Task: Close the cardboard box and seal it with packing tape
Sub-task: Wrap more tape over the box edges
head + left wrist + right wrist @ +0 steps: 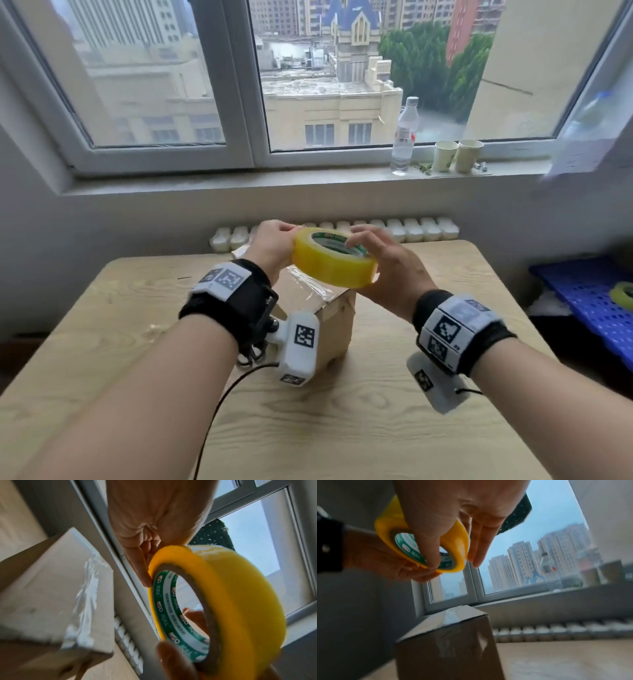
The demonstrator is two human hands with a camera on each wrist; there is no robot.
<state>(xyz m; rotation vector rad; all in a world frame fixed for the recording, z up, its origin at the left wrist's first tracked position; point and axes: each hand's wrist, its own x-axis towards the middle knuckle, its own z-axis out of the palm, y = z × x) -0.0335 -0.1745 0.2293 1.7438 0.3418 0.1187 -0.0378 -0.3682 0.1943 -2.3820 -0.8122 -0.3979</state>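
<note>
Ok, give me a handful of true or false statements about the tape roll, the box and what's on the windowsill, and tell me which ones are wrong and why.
1. Both hands hold the yellow tape roll above the cardboard box. True: the left hand and the right hand grip it from opposite sides.
2. The box flaps stand open. False: the top is closed, with clear tape already on it.
3. The tape roll rests on the wooden table. False: it is held in the air.
4. A plastic bottle stands on the windowsill left of two paper cups. True.
5. The roll's inner core is plain white. False: it carries green print.
</note>
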